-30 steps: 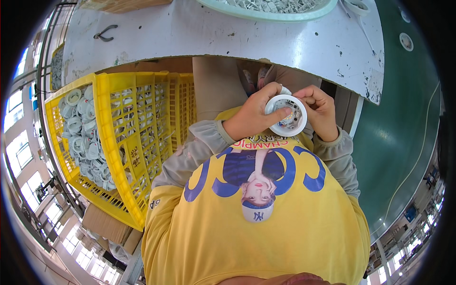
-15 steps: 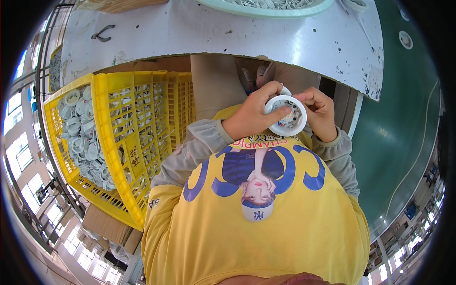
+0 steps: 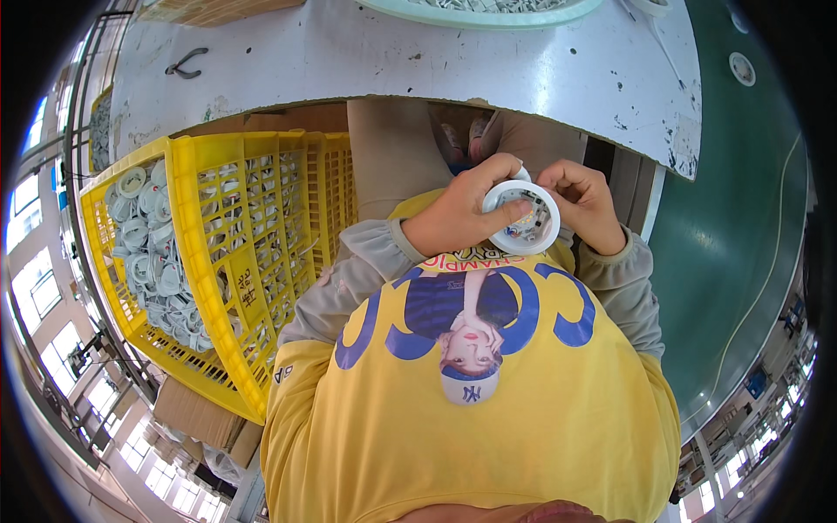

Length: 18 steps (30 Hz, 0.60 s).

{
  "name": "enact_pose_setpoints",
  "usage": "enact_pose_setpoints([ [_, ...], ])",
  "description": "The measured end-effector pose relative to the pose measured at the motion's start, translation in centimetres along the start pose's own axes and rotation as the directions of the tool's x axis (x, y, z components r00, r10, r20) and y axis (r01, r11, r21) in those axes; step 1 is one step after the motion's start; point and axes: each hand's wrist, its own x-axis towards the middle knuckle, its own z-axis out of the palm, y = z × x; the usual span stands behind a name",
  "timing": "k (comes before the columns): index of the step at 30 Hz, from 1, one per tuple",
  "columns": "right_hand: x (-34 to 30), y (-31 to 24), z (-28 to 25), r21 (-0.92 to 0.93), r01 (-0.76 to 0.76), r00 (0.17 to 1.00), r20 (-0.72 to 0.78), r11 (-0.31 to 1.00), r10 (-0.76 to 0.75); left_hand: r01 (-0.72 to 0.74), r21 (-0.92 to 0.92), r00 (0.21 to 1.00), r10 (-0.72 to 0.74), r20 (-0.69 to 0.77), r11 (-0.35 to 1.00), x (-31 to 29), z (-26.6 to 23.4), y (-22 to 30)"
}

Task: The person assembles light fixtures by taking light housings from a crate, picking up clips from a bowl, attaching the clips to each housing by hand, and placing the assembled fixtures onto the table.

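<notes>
My left hand (image 3: 462,212) grips a round white lamp housing (image 3: 547,237) over my lap, its thumb pressed inside the ring. Small electronic parts and a few coloured wires show within the housing. At its far right rim my right hand (image 3: 586,202) has thumb and forefinger pinched together. Whatever lies between those fingertips is too small or too hidden to make out.
A yellow plastic crate (image 3: 196,261) full of white lamp housings (image 3: 150,253) stands at my left. Ahead, the white worktable (image 3: 349,65) bears pliers (image 3: 187,63) and a pale basin (image 3: 488,17) of small parts. A green surface (image 3: 711,253) runs along the right.
The lamp housing has shifted slightly left and tilted in my left hand. My right hand's pinch has moved slightly along the rim, with its fingers curled a little more.
</notes>
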Motion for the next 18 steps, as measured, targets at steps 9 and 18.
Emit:
enact_pose_setpoints([
  [9, 0.1, -3.1, -0.5, -0.254, 0.049, 0.978, 0.210, 0.966, 0.005, 0.021, -0.032, 0.998, -0.019, 0.058, 0.999, -0.1, 0.1, -0.3],
  [18, 0.2, -2.9, -1.1, -0.062, -0.072, 0.947, 0.309, 0.995, 0.088, -0.028, 0.103, 0.997, 0.021, 0.069, 0.994, -0.1, 0.3, 0.0],
])
